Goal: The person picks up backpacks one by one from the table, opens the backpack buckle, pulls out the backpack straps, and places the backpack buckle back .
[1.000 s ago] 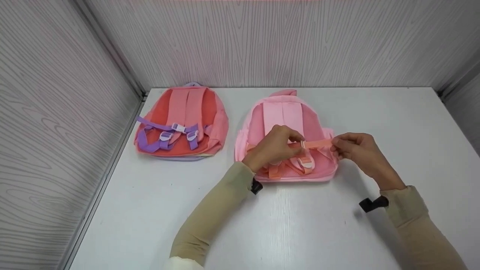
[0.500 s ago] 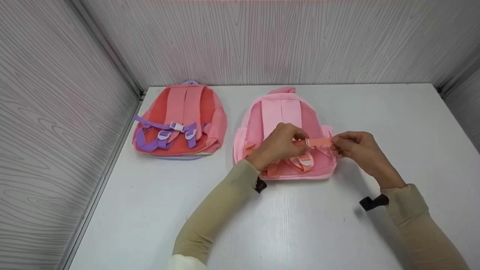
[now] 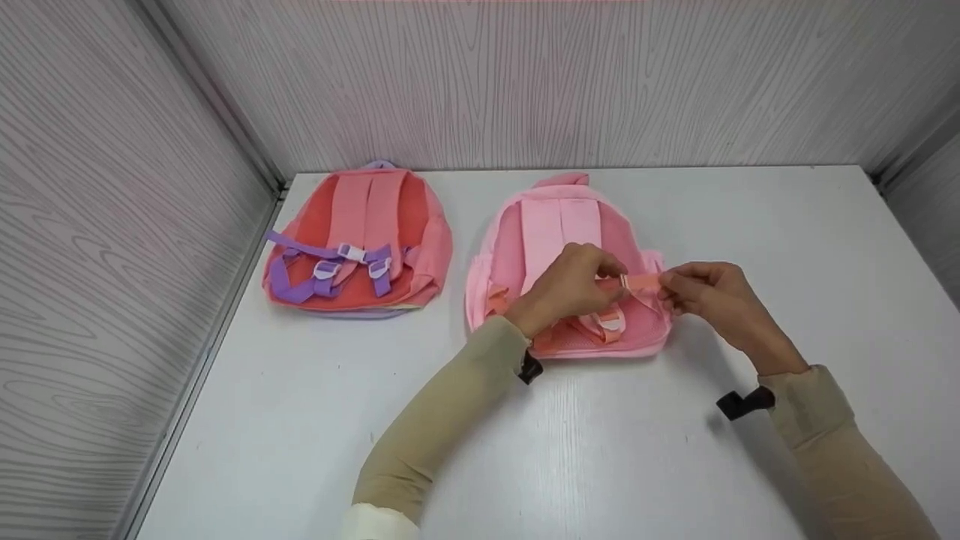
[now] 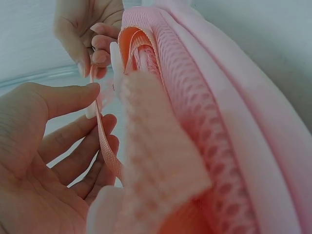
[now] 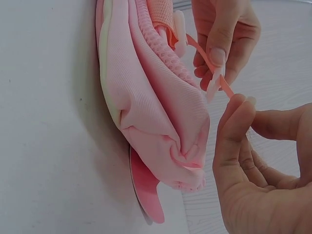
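Observation:
A pink backpack [image 3: 619, 225] lies on its front, its shoulder straps facing up. My left hand [image 3: 571, 281] pinches an orange chest strap at its small white buckle [image 5: 214, 84], over the lower part of the bag. To the right of it, my right hand [image 3: 709, 296] grips the strap's end between thumb and index finger. A short stretch of orange strap [image 3: 642, 282] runs taut from the buckle to that hand. Below, a white strap adjuster [image 3: 611, 321] hangs on another orange strap. In the left wrist view, orange webbing [image 4: 156, 146] stands close in front of the mesh back.
A coral backpack [image 3: 427, 255] with purple straps [image 3: 300, 289] and white buckles lies to the left on the white table [image 3: 300, 420]. A grey wood-patterned wall [image 3: 480, 90] stands behind the table, with another panel [image 3: 82, 262] along the left side.
My left hand and the white buckle have slid right along the orange strap, closer to my right hand. The stretch between them is shorter. My right hand stays nearly in place.

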Motion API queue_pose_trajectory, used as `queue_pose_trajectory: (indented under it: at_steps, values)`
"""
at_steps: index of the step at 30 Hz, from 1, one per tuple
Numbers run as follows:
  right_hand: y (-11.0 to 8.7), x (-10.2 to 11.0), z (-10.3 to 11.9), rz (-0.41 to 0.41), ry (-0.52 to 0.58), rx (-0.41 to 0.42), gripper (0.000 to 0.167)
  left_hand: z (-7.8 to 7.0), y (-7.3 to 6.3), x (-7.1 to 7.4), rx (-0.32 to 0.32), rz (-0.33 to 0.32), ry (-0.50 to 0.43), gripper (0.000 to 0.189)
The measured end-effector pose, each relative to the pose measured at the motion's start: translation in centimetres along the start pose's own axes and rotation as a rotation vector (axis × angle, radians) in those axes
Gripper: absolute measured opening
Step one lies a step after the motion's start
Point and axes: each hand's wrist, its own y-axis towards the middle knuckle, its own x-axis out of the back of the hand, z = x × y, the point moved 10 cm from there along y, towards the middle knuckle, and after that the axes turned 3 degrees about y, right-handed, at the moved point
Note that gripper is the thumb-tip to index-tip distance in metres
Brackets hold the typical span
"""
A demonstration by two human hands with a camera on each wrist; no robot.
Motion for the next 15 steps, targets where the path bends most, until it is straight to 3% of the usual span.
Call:
queue_pose_trajectory:
  at_steps: [15]
  values:
    - [0.0, 0.23, 0.03, -0.019, 0.006, -0.001, 0.037, -0.77, 0.81, -0.8, -0.02, -0.006, 0.002, 0.032]
